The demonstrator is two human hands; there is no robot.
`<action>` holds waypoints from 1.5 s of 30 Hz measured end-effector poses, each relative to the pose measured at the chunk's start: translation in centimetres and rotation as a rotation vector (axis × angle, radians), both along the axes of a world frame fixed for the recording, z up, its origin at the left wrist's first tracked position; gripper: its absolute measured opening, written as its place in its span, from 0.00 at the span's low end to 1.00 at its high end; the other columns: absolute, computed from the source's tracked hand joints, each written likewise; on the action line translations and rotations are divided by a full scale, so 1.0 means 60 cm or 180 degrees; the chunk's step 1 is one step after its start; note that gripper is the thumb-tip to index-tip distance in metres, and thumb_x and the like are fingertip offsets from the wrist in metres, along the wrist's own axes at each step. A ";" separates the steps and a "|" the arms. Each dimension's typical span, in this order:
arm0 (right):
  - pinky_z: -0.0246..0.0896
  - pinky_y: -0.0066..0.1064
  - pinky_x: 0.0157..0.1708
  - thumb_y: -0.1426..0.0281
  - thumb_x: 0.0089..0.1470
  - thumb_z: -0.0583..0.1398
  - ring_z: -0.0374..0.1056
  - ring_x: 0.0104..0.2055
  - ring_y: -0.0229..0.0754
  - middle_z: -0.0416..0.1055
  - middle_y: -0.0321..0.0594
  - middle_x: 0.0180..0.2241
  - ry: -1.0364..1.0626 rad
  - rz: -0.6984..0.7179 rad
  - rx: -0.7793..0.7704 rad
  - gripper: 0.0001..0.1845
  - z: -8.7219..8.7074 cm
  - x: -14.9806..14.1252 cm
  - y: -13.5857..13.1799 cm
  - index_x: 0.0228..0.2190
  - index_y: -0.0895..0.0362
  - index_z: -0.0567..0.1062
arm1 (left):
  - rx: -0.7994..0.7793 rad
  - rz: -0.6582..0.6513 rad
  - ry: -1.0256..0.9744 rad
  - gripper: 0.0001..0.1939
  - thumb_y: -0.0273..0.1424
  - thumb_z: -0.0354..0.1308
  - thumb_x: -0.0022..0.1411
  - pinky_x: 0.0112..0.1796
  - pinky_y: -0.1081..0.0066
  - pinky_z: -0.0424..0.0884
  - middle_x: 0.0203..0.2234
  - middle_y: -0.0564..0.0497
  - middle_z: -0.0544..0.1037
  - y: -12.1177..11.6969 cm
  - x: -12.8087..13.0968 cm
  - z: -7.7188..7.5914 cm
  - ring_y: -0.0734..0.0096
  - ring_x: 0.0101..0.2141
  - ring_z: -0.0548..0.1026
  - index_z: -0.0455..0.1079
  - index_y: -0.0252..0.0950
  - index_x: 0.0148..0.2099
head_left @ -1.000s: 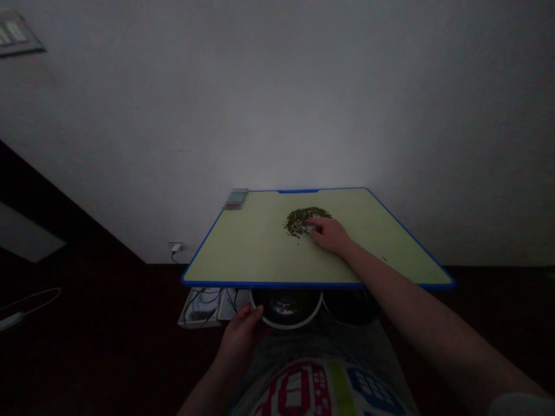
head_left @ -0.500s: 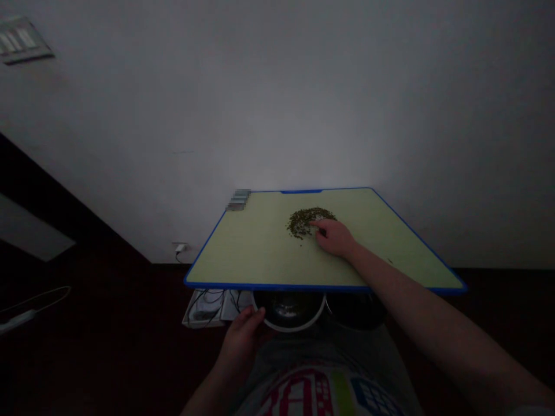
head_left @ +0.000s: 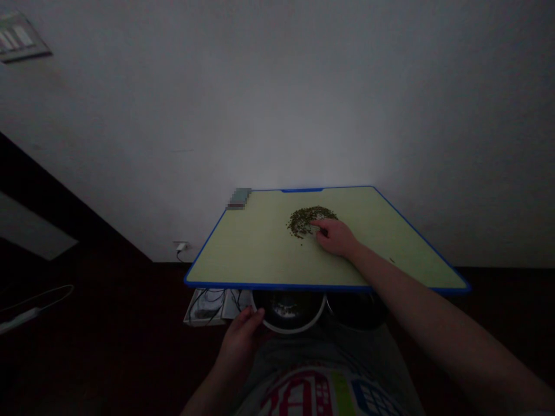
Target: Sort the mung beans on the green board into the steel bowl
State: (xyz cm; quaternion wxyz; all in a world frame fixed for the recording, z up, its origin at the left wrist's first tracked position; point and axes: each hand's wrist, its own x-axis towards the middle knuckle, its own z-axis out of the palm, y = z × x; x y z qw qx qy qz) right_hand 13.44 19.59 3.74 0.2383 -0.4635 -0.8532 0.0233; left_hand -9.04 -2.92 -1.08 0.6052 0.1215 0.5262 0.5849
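A loose pile of small brownish-green grains, too small to name for certain (head_left: pixel 303 216), lies spread in an arc on a pale yellow board with a blue edge (head_left: pixel 243 248). My right hand (head_left: pixel 336 237) reaches over the board, its index finger stretched out and touching the pile; the other fingers curl underneath, and nothing shows in them. Below the board's near edge is a dark bowl with a white rim (head_left: pixel 295 331), partly hidden by the board. My left hand (head_left: pixel 243 335) grips that rim on its left side, thumb on top. What the bowl holds is too dark to make out.
Beside the bowl stands a second dark, round vessel (head_left: pixel 358 312). White boxes with cables (head_left: pixel 206 306) sit under the board's left corner. A small dark sliver (head_left: pixel 392 260) lies on the board near my forearm. Behind is a grey wall (head_left: pixel 281 98) with a plugged-in charger (head_left: pixel 181 247).
Almost nothing differs. My right index finger stays at the pile and my left hand stays on the bowl's rim; the view has shifted very slightly.
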 end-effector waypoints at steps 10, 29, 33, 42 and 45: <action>0.60 0.30 0.37 0.69 0.53 0.53 0.68 0.34 0.41 0.76 0.43 0.35 -0.0017 0.0061 -0.0011 0.23 0.001 -0.006 -0.001 0.50 0.58 0.73 | -0.0039 0.0047 -0.0096 0.09 0.28 0.68 0.44 0.31 0.67 0.75 0.25 0.49 0.81 0.004 0.007 0.004 0.63 0.29 0.80 0.72 0.33 0.30; 0.60 0.32 0.42 0.69 0.54 0.52 0.68 0.39 0.42 0.75 0.44 0.40 -0.0023 0.0085 0.0003 0.23 0.000 -0.017 0.000 0.51 0.57 0.72 | 0.0017 -0.0033 -0.0036 0.10 0.29 0.67 0.47 0.32 0.69 0.73 0.28 0.49 0.81 0.006 0.001 -0.005 0.67 0.30 0.78 0.73 0.33 0.33; 0.59 0.32 0.43 0.68 0.54 0.52 0.68 0.40 0.43 0.75 0.44 0.42 -0.0107 0.0100 -0.0039 0.23 0.002 -0.020 -0.001 0.51 0.57 0.71 | 0.0040 -0.0066 0.0007 0.10 0.30 0.67 0.47 0.31 0.68 0.73 0.28 0.48 0.81 0.003 0.001 0.000 0.66 0.29 0.78 0.73 0.33 0.34; 0.59 0.33 0.44 0.69 0.55 0.52 0.68 0.44 0.45 0.73 0.45 0.45 -0.0198 -0.0010 0.0001 0.23 0.001 -0.028 -0.002 0.52 0.57 0.70 | -0.0063 -0.0023 -0.0039 0.09 0.28 0.67 0.45 0.32 0.67 0.74 0.25 0.49 0.81 0.002 0.007 0.006 0.66 0.28 0.78 0.71 0.33 0.29; 0.59 0.33 0.45 0.69 0.56 0.51 0.67 0.45 0.45 0.73 0.45 0.46 -0.0164 -0.0009 0.0010 0.23 0.000 -0.028 0.000 0.52 0.57 0.70 | -0.0050 0.0002 -0.0026 0.08 0.27 0.67 0.46 0.32 0.68 0.74 0.24 0.51 0.80 0.003 0.005 0.000 0.68 0.27 0.78 0.71 0.33 0.30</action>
